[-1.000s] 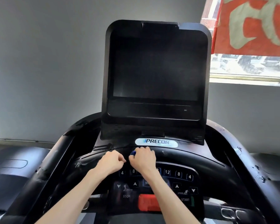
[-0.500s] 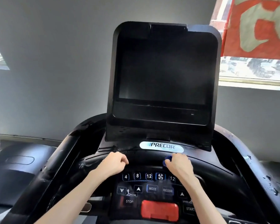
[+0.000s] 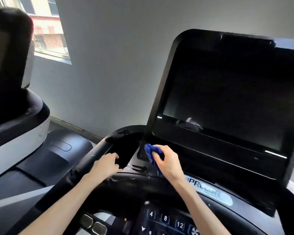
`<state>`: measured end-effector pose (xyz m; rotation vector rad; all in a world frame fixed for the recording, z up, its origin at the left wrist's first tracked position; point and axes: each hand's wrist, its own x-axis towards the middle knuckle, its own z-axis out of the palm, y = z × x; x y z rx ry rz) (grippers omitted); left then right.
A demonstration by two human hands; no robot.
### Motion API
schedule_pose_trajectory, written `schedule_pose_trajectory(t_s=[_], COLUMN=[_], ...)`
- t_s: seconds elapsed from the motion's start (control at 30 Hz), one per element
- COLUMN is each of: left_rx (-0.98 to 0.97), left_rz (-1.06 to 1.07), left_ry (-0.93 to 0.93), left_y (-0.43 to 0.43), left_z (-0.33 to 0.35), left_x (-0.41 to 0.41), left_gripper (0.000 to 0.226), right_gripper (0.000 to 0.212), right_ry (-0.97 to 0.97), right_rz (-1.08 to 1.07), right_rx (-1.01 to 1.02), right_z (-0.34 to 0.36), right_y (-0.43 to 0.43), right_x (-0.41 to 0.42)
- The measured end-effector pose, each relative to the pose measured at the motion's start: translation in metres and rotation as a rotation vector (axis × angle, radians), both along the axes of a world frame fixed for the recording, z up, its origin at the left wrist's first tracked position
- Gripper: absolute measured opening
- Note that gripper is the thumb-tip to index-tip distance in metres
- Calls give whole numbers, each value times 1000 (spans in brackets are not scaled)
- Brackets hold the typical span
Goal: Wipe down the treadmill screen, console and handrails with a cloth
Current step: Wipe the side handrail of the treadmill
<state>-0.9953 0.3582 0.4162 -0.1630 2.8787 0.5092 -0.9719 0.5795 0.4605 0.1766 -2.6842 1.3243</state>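
Note:
A black treadmill fills the view, its dark screen tilted up at the right. My right hand grips a bunched blue cloth and holds it against the console just below the screen's lower left corner. My left hand rests with curled fingers on the curved black handrail, beside a dark recess. The keypad with numbered buttons lies near the bottom edge, between my forearms.
A second machine with a white and black housing stands close on the left. A grey wall is behind, with a window at the upper left. Metal grip sensors sit low on the handlebar.
My right hand carried the cloth from the console's middle right over to the left, under the screen's corner. My left hand slid left onto the handrail. The view swung left.

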Motion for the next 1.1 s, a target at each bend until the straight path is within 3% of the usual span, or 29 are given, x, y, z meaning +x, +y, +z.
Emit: schedule_pose_trajectory(t_s=[0.17, 0.37, 0.47, 0.6, 0.7, 0.8, 0.93, 1.0, 1.03, 1.1], left_rx=[-115, -206, -106, -234, -292, -280, -254, -276, -283, -299], left_rz=[79, 122, 133, -1, -60, -113, -159, -174, -180, -203], left_ry=[-20, -44, -31, -47, -19, -17, -76, -72, -65, -48], left_y=[-42, -73, -82, -83, -87, -94, -100, -98, -96, -90], left_z=[4, -11, -13, -23, -29, -27, -22, -23, -24, -24], left_x=[-31, -65, -82, -91, -94, -101, -113, -115, -116, -116], left_gripper=[46, 79, 82, 62, 50, 59, 64, 55, 49, 38], right_gripper=[24, 26, 25, 28, 38, 40, 23, 15, 16, 21], right_ry=[61, 21, -3, -106, -14, 49, 11, 18, 30, 86], right_rz=[144, 74, -8, -16, 228, 388, -71, -175, -115, 206], right_rx=[72, 138, 190, 361, 464, 496, 524, 510, 490, 433], right_z=[-13, -25, -39, -77, -105, -114, -114, -114, -115, -119], right_y=[-53, -117, -144, -183, -207, -189, -152, -161, -173, -195], right_x=[-51, -130, -173, -200, -182, -201, -263, -267, -262, -238])
